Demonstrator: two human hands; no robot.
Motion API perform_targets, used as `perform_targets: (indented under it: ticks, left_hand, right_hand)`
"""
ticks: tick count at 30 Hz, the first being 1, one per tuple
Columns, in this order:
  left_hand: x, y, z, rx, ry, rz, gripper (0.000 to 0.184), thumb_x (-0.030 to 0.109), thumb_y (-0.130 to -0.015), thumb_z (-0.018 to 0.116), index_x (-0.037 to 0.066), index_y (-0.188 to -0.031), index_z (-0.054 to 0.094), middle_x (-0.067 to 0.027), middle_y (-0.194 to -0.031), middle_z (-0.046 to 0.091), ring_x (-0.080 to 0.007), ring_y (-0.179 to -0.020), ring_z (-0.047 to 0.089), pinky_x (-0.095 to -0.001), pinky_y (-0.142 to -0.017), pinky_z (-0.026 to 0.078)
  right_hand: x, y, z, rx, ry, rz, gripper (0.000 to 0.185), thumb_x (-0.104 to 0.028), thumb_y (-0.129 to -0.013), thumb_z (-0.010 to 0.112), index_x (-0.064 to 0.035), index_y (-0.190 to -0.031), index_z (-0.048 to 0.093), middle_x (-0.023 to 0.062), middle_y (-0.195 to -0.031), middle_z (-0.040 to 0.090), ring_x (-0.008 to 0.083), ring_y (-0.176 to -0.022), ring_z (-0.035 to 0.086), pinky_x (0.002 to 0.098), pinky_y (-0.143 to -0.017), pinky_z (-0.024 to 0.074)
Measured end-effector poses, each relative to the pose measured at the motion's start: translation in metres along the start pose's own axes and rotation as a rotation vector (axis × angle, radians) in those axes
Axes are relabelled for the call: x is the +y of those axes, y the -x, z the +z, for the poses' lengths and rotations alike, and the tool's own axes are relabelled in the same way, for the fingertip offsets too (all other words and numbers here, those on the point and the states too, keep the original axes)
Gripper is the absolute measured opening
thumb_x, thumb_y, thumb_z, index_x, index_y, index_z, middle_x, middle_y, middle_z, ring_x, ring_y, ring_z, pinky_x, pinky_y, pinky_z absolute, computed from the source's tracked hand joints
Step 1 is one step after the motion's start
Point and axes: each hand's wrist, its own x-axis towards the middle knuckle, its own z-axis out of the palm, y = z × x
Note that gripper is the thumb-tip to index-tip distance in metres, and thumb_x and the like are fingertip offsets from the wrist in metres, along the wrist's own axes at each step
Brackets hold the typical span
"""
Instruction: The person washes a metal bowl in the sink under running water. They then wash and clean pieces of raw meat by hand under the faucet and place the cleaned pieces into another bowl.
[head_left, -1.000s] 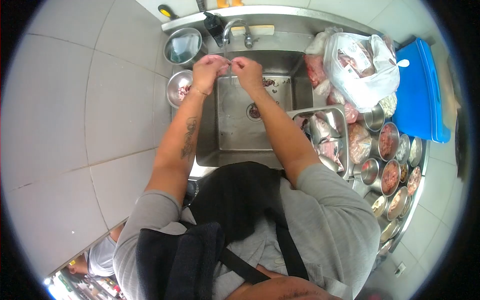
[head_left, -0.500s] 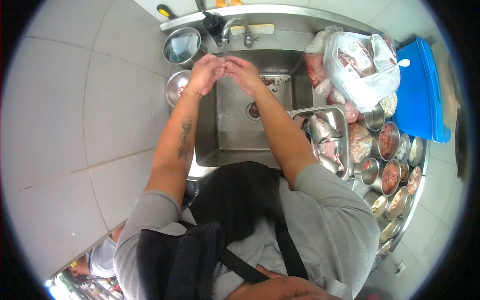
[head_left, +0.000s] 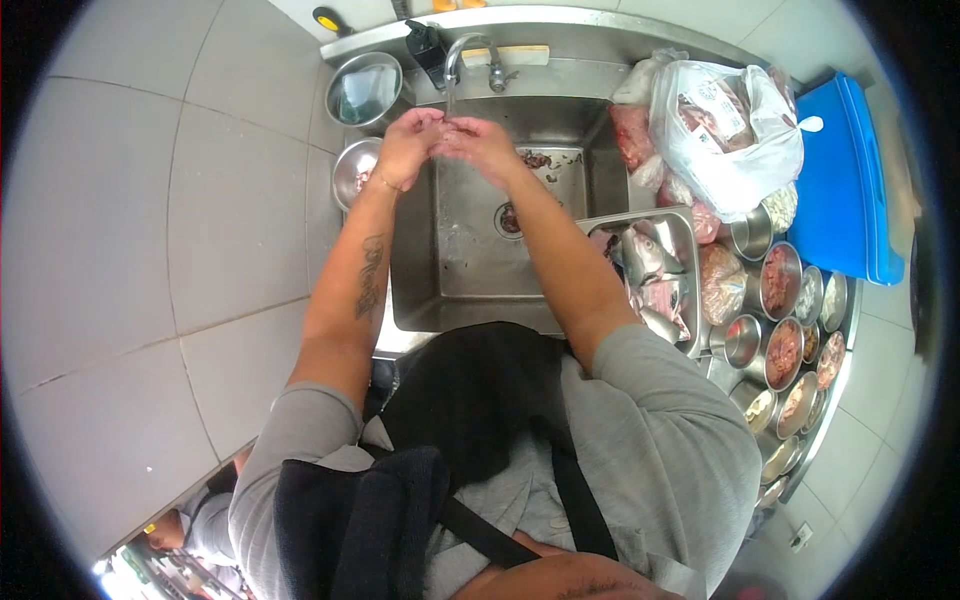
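water runs from the tap onto both hands, inside the sink, so the run-off can fall to the drain. taking that drain as the dial's centre, the bowl sits between nine and ten, its reddish bits within easy reach; the pot stands near half past ten. the left hand is at ten, the right hand at eleven, fingers curled and meeting under the stream; i cannot tell whether either grips anything small. the tap is at twelve, its spout bent toward them. scraps lie at one, on the sink floor. the tray juts over the rim at four, perhaps so drips from the fish land inside. the bag rests past two, out of the wet.
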Motion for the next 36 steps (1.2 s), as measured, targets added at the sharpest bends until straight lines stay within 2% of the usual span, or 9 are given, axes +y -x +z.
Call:
perform_targets:
  ticks: [5,12,14,17,20,24,26,29,36]
  left_hand:
    - [0.012,-0.007,0.0,0.108,-0.032,0.098,0.027,0.003,-0.091,0.068,-0.003,-0.115,0.057,-0.0094,-0.103,0.066,-0.0166,-0.088,0.068,-0.0261,-0.078,0.058]
    - [0.019,-0.004,-0.011,0.11,-0.074,0.079,0.026,0.001,-0.089,0.07,-0.004,-0.112,0.058,-0.008,-0.091,0.067,-0.0162,-0.079,0.067,-0.0282,-0.073,0.058]
    - [0.018,-0.001,-0.005,0.11,-0.036,0.046,0.026,0.001,-0.089,0.07,-0.003,-0.112,0.058,-0.0079,-0.09,0.067,-0.0165,-0.078,0.068,-0.0286,-0.073,0.058]
    - [0.016,0.0,0.001,0.075,0.023,0.009,0.027,0.0,-0.089,0.07,-0.003,-0.113,0.058,-0.0094,-0.094,0.068,-0.0175,-0.081,0.068,-0.0296,-0.075,0.058]
    - [0.02,0.006,0.004,0.066,0.039,0.001,0.029,0.001,-0.091,0.067,-0.004,-0.118,0.056,-0.011,-0.101,0.068,-0.0183,-0.087,0.068,-0.0301,-0.08,0.057]
    - [0.033,0.005,0.007,-0.135,0.146,-0.051,0.034,-0.001,-0.094,0.055,-0.004,-0.127,0.052,-0.0129,-0.108,0.067,-0.0206,-0.096,0.068,-0.0337,-0.087,0.056]
    - [0.032,0.008,0.011,-0.173,0.154,-0.077,0.037,-0.001,-0.093,0.051,-0.004,-0.13,0.05,-0.0137,-0.11,0.067,-0.0216,-0.097,0.068,-0.0353,-0.089,0.056]
    - [0.034,0.007,0.017,-0.217,0.119,-0.08,0.043,-0.003,-0.09,0.049,-0.005,-0.134,0.047,-0.0153,-0.113,0.066,-0.0231,-0.098,0.068,-0.0369,-0.091,0.056]
    - [0.023,0.001,0.013,-0.203,0.125,-0.135,0.055,-0.005,-0.089,0.048,-0.006,-0.144,0.042,-0.0143,-0.12,0.063,-0.0227,-0.105,0.066,-0.0361,-0.095,0.054]
  right_hand:
    - [-0.006,-0.022,-0.001,-0.022,0.395,-0.055,0.02,-0.018,-0.094,0.068,0.0017,-0.098,0.071,0.003,-0.078,0.069,0.0096,-0.066,0.061,0.0258,-0.059,0.0504]
    - [-0.023,-0.031,0.001,-0.031,0.463,-0.062,0.017,-0.014,-0.092,0.063,-0.0002,-0.092,0.072,0.0062,-0.072,0.069,0.0153,-0.066,0.064,0.0306,-0.061,0.052]
    - [-0.02,-0.028,-0.002,0.092,0.916,-0.261,0.016,-0.014,-0.09,0.063,-0.0035,-0.093,0.074,0.0131,-0.083,0.073,0.0268,-0.073,0.069,0.0389,-0.069,0.0544]
    - [0.006,-0.032,-0.031,0.322,0.922,-0.386,0.017,-0.017,-0.089,0.062,-0.0071,-0.093,0.075,0.0167,-0.092,0.073,0.0334,-0.085,0.071,0.0441,-0.077,0.0538]
    - [0.032,-0.032,-0.08,0.364,1.249,-0.166,0.022,-0.023,-0.09,0.065,-0.0084,-0.103,0.074,0.0182,-0.105,0.072,0.0341,-0.095,0.07,0.0438,-0.084,0.0538]
    - [0.042,-0.015,-0.079,0.281,1.115,-0.603,0.03,-0.029,-0.093,0.065,-0.0111,-0.116,0.071,0.0152,-0.12,0.07,0.0342,-0.101,0.069,0.0458,-0.093,0.0523]
    - [0.011,-0.003,-0.049,0.139,0.092,0.051,0.036,-0.027,-0.094,0.068,-0.0098,-0.126,0.066,0.0112,-0.129,0.065,0.0287,-0.102,0.068,0.0439,-0.096,0.0522]
    - [-0.005,-0.006,-0.032,-0.142,-0.252,0.184,0.032,-0.021,-0.098,0.065,-0.0057,-0.126,0.066,0.0079,-0.116,0.069,0.0189,-0.096,0.067,0.0361,-0.089,0.0541]
    - [-0.037,-0.016,-0.013,-0.017,0.247,-0.112,0.023,-0.014,-0.1,0.06,-0.0024,-0.118,0.069,0.0053,-0.104,0.069,0.0113,-0.085,0.063,0.0302,-0.081,0.054]
